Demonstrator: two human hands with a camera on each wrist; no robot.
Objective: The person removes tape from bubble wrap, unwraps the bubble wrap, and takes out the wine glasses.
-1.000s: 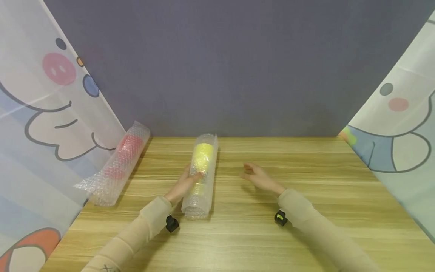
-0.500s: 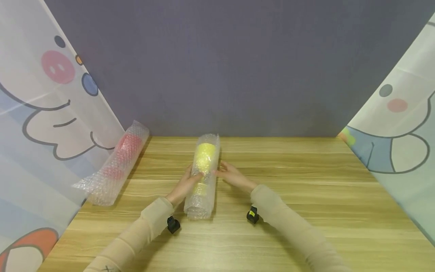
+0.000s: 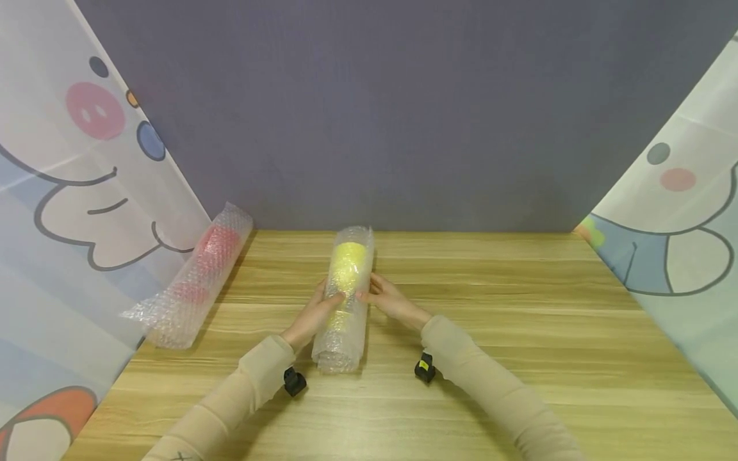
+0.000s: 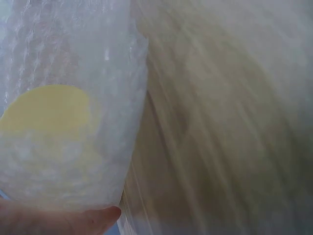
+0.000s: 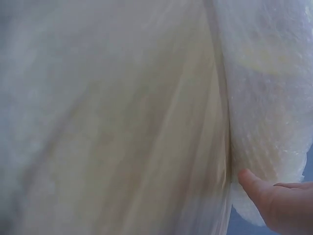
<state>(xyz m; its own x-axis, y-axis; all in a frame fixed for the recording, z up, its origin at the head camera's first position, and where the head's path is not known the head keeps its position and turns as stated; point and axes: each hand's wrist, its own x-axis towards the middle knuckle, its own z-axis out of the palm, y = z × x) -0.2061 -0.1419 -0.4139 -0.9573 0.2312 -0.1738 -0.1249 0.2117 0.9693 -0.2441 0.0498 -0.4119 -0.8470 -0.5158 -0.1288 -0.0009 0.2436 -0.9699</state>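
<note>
Both hands [image 3: 313, 315] hold a bubble-wrapped yellow object [image 3: 348, 272].

Left hand [image 3: 313, 317] and right hand [image 3: 395, 303] flank a roll [image 3: 349, 264] on the table [image 3: 565, 320]. A second roll [image 3: 203, 274] lies farther left.

A screened-off work booth: behind the wood-grain worktop [image 3: 519, 294] stands a plain grey partition [image 3: 369, 115]; left of the worktop hangs a pig-print sheet [image 3: 63, 198], right of it a cartoon-print sheet [image 3: 686, 269].

Clear cylindrical bubble-wrap roll [image 3: 353, 272]: yellow inside. Clear tapered bubble-wrap bundle [image 3: 198, 278]: pink-red inside. Wooden bench [image 3: 519, 320]: yellow-brown streaked grain.
</note>
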